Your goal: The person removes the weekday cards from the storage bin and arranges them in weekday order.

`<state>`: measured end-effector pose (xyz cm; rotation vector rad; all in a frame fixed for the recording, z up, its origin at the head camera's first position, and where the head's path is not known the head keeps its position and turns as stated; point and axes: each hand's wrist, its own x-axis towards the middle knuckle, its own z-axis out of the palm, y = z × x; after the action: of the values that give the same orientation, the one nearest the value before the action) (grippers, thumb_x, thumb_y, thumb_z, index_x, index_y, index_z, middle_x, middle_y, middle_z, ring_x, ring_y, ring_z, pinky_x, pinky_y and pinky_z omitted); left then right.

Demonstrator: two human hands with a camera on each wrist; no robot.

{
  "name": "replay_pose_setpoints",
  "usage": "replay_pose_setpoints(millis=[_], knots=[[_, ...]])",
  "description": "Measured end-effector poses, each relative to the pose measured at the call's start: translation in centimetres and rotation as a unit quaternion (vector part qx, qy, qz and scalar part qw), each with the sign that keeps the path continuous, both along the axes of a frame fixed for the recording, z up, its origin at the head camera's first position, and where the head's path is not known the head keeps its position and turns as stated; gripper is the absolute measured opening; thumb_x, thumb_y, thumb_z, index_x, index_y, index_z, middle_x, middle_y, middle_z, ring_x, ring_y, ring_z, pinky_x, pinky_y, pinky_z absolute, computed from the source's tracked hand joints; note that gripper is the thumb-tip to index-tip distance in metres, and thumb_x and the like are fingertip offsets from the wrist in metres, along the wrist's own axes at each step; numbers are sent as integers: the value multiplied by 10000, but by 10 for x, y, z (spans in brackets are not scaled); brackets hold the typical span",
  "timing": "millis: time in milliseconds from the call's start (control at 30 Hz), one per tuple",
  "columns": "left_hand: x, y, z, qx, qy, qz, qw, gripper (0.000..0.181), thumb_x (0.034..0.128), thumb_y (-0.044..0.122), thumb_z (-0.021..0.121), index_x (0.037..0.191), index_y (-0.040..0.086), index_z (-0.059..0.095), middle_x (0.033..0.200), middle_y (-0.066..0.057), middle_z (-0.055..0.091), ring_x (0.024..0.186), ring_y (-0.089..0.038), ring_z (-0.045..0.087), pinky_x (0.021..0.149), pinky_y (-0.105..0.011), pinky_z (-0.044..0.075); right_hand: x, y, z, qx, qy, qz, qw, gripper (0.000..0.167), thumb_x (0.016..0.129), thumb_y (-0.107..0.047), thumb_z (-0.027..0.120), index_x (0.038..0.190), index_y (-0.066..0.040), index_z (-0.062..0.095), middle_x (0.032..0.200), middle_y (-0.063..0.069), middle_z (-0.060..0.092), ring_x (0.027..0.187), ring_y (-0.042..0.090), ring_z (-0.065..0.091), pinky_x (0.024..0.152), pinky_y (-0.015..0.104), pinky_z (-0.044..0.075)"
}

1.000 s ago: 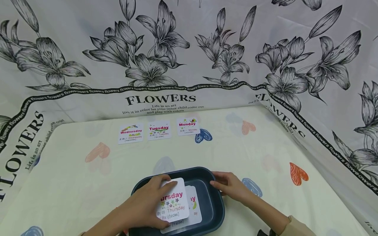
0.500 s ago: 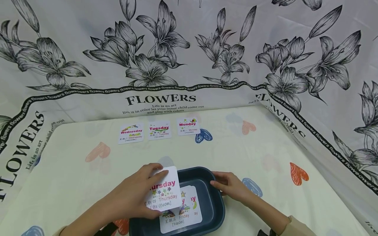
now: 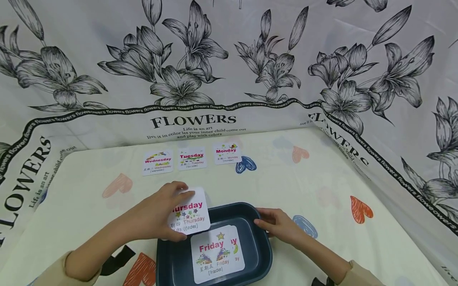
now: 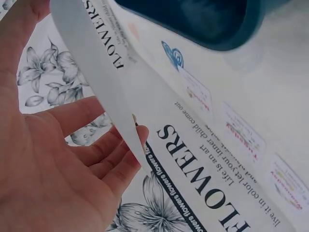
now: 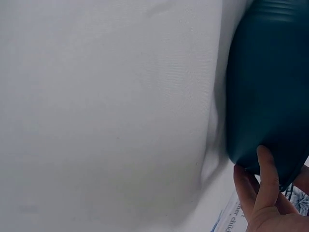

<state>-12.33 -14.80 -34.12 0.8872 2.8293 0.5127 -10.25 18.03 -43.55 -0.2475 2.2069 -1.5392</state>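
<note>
My left hand (image 3: 155, 216) grips a white Thursday card (image 3: 193, 216) by its edges, thumb at the lower edge and fingers at the top. It is raised over the far left corner of the dark blue tray (image 3: 265, 260) and hides that corner. In the left wrist view the card (image 4: 91, 72) shows its plain back, tilted. Inside the tray lies a Friday card (image 3: 211, 256), overlapping another card (image 3: 236, 248) that is mostly covered. My right hand (image 3: 280, 226) holds the tray's far right corner, its thumb (image 5: 268, 176) against the tray wall.
Three cards lie in a row at the back of the table: Wednesday (image 3: 158, 163), Tuesday (image 3: 192, 158) and Monday (image 3: 227, 153). The cream tablecloth (image 3: 307, 190) has printed hearts. Behind it hangs a white curtain (image 3: 229, 87) with flower drawings.
My left hand has lifted the Thursday card off the pile and carried it away from me and to the left. More of the Friday card shows now. My right hand stays on the tray.
</note>
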Motion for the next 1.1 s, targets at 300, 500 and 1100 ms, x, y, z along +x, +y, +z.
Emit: replay_pose_setpoints(millis=[300,500,1100], knots=[[-50,17,5,-129,90,-450,9989,885,568,410,849,1299,47,508,1308,-168,415,1110,-288,449,893,-420,472,-2,1,1,81,-19,33,10000,483,909,-213,583,1307,38,475,1227,228,565,1015,331,622,633,330,554],[-77,38,14,-154,46,-709,9974,907,583,433,834,1331,61,480,1326,-161,390,1113,-272,418,896,-397,458,-2,0,1,92,-46,9,9999,488,907,-223,587,1309,31,476,1225,224,568,1013,328,623,637,331,554],[-139,87,-14,-951,-717,-903,9888,931,637,482,794,1388,87,411,1341,-163,362,1131,-259,371,969,-388,388,-2,-2,2,140,-62,-8,9999,470,906,-209,588,1303,21,488,1202,209,588,999,313,631,630,329,554]])
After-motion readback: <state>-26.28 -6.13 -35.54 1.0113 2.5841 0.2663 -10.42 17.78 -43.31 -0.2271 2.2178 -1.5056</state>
